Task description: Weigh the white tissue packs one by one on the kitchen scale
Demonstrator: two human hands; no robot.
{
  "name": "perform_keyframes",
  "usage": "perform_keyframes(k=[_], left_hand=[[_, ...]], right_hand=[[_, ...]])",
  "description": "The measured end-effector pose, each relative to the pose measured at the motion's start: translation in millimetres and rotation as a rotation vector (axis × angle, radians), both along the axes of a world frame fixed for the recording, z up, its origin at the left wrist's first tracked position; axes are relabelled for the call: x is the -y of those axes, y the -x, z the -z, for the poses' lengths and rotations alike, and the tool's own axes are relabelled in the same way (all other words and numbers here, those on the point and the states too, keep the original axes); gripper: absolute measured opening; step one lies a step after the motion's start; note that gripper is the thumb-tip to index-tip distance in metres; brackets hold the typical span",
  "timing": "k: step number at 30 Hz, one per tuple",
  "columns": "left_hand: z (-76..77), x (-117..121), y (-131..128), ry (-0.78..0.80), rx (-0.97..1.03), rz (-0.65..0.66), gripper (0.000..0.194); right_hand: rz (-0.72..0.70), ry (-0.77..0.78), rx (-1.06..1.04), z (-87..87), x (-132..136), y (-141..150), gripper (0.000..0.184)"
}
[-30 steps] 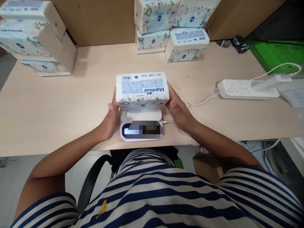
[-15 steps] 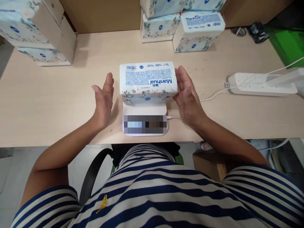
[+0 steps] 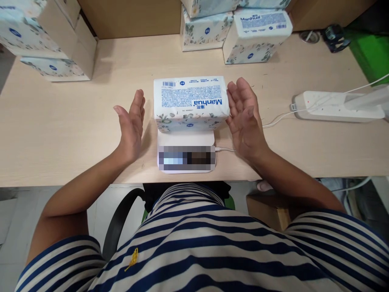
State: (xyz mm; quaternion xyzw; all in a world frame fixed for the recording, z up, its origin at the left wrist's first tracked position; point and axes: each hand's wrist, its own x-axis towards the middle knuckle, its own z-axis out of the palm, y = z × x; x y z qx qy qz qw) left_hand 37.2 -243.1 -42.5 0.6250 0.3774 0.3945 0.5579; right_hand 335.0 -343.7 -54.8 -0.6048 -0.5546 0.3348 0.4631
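Note:
A pack of tissues [image 3: 190, 99], white with blue print and leaf patterns, rests on a white scale [image 3: 186, 138] near the table's front edge. The scale's display is blurred out, and a white cable runs from its right side. To the left of the pack, my left hand [image 3: 132, 127] is held upright with its fingers stretched out, apart from the pack. My right hand [image 3: 246, 117] stands at the pack's right end, palm facing it and fingers extended. Its fingertips are very close to the wrapper; whether they touch I cannot tell.
More tissue packs are stacked at the back left [image 3: 56, 69] and the back middle [image 3: 252, 52] of the wooden table [image 3: 121, 61]. On the right lies a white power strip [image 3: 337, 106] with cables. A dark object [image 3: 336, 38] sits by a green surface [image 3: 369, 56].
My right hand has turned its palm more open and shifted slightly right, away from the pack. My left hand has barely moved. The pack stays on the scale; the view has shifted a little.

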Motion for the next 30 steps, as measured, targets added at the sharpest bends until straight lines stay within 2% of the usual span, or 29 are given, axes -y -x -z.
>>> perform_keyframes(k=[8,13,24,30], left_hand=[[-3.5,3.6,-2.3,-0.013,-0.02,0.001,0.103],[-3.6,3.2,-2.8,-0.001,-0.012,0.002,0.102],[-2.9,3.3,-3.2,0.008,-0.004,-0.004,0.104],[-2.5,3.2,-3.0,-0.005,-0.019,0.003,0.106]], right_hand=[[-0.035,-0.03,0.085,3.0,2.0,-5.1,0.112],[-0.022,-0.019,0.127,0.8,1.7,-2.6,0.115],[0.026,-0.038,0.01,-1.0,-1.9,-0.3,0.117],[0.043,-0.051,0.032,-5.9,-2.9,1.3,0.117]])
